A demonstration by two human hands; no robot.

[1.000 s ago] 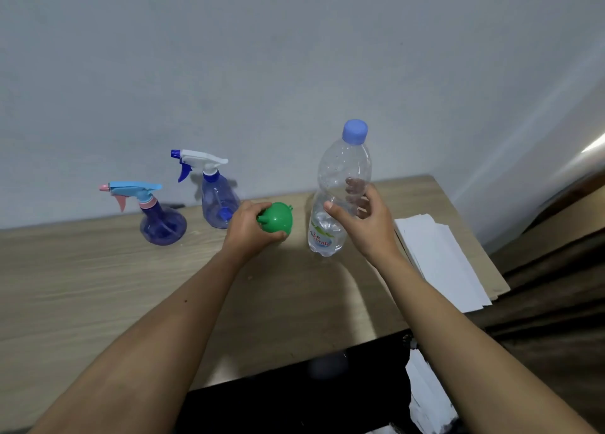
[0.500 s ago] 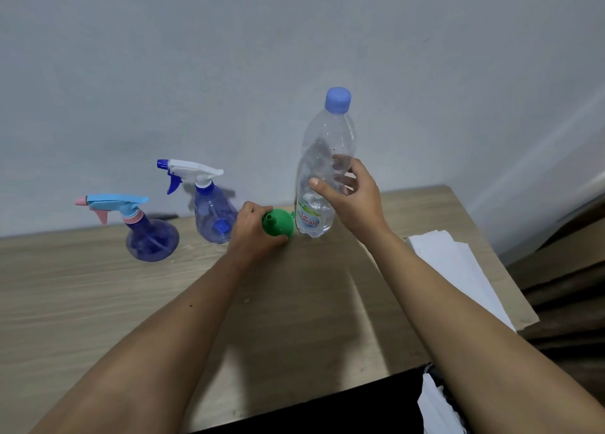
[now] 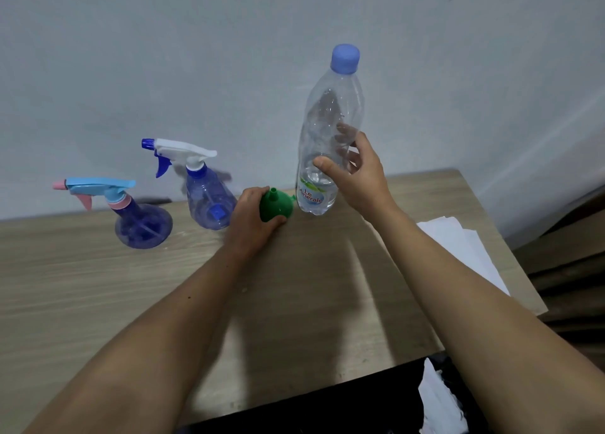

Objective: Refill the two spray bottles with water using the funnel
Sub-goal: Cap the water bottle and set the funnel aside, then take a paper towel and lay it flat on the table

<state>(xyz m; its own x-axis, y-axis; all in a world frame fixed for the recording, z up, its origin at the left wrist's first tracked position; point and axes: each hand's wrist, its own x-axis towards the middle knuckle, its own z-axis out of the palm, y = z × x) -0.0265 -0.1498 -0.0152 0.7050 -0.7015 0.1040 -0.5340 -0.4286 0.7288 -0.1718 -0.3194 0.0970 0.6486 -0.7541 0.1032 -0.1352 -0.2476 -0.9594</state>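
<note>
Both hands are extended over the wooden table [image 3: 98, 302]. On the left, the left hand [image 3: 252, 224] is closed around the wide body of the green funnel [image 3: 276, 206], whose narrow spout points up; whether the funnel touches the tabletop cannot be told. On the right, the right hand [image 3: 358, 175] is wrapped around the clear water bottle [image 3: 327, 132], capped in blue and held upright just beside the funnel. White paper sheets [image 3: 458, 247] lie at the right edge. Farther back, two blue spray bottles are set near the wall: the white-trigger spray bottle [image 3: 206, 197] just beside the left hand, the light-blue-trigger spray bottle [image 3: 137, 220] further left.
</note>
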